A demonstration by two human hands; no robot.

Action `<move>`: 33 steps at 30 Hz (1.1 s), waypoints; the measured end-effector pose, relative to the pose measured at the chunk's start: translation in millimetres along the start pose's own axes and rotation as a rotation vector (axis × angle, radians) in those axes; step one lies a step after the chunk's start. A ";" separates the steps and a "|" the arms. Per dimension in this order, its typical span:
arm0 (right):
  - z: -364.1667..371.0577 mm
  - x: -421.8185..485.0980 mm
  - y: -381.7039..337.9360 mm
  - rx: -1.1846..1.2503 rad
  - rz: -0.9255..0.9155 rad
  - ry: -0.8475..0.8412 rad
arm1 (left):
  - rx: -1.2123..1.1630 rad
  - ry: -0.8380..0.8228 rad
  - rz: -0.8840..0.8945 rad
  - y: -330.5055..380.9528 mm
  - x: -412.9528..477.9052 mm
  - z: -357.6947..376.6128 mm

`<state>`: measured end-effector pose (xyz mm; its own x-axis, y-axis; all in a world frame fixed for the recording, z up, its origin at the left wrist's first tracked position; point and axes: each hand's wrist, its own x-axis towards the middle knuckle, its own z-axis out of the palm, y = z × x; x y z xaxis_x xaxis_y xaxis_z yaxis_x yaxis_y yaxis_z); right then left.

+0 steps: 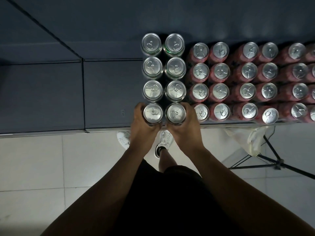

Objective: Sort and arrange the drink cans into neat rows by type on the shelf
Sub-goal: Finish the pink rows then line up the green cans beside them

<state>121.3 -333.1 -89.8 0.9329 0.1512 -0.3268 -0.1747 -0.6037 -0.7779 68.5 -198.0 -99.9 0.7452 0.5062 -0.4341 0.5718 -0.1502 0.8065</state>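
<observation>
Gripping two front cans (152,112) with left hand (144,129) and right hand (186,129), fingers (138,108) curled round each, ideally sliding both upright, flush with rows (152,90) behind.

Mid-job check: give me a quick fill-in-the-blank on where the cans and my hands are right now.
The taller cans stand in ____ columns. The left hand and the right hand each grip one of them in the ____ row. The shorter cans beside them have ____ sides.
Missing words: two; front; red.
</observation>
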 end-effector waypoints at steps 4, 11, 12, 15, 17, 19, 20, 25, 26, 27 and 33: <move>-2.2 -0.8 3.1 0.020 -0.002 0.012 | 0.007 -0.028 0.009 1.4 0.6 -0.1; -6.1 3.3 4.3 0.006 0.063 -0.075 | 0.017 -0.044 -0.002 3.1 -0.2 -1.3; -7.0 3.5 3.6 -0.003 0.060 -0.085 | 0.025 -0.047 0.000 3.3 -0.3 -2.0; -9.2 3.7 -0.3 -0.016 0.065 -0.112 | 0.056 -0.062 0.005 7.1 -2.0 -5.8; -11.5 4.0 -5.9 -0.021 0.076 -0.128 | 0.078 -0.086 0.011 13.0 -5.3 -11.4; -15.9 4.1 -12.8 -0.036 0.072 -0.136 | 0.117 -0.109 0.024 20.1 -10.7 -19.7; -19.7 3.7 -17.8 -0.052 0.065 -0.140 | 0.145 -0.113 0.033 24.5 -13.8 -24.4; -39.6 2.6 -45.6 -0.221 -0.074 -0.133 | 0.375 -0.069 0.151 45.8 -21.3 -45.4; -41.6 3.7 -52.6 -0.267 -0.113 -0.123 | 0.417 -0.042 0.172 49.6 -21.8 -48.8; -43.3 5.5 -61.0 -0.322 -0.152 -0.121 | 0.457 -0.009 0.199 53.6 -22.2 -52.4; -41.1 12.4 -112.6 -0.598 -0.322 -0.150 | 0.745 0.185 0.275 81.7 -21.7 -76.3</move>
<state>165.5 -295.4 15.8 0.8481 0.4754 -0.2340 0.3469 -0.8319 -0.4331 72.8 -156.4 6.0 0.8605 0.4917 -0.1335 0.5037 -0.7818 0.3675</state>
